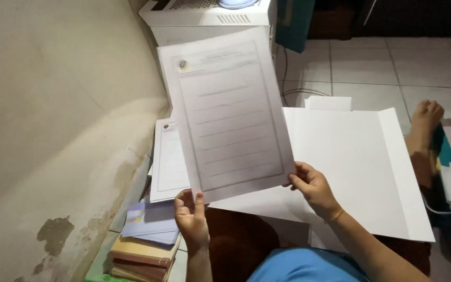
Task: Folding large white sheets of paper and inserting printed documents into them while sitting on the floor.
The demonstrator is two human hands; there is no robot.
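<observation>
White printed paper sheet with ruled lines (228, 117), held up before us, is pinched at its bottom edge by our left hand (191, 216) at seven o'clock and right hand (311, 185) at four. Beneath lies a large white open folder (356, 172). With such thin corner grips, we judge it could sag or slip.

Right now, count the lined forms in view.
2. One form is held up by the left hand and right hand. The other lies on the floor behind it, partly covered; more may be hidden underneath.

A home room: tiled floor (371, 62), stained wall (53, 156), books (142, 256) stacked on the floor.
</observation>
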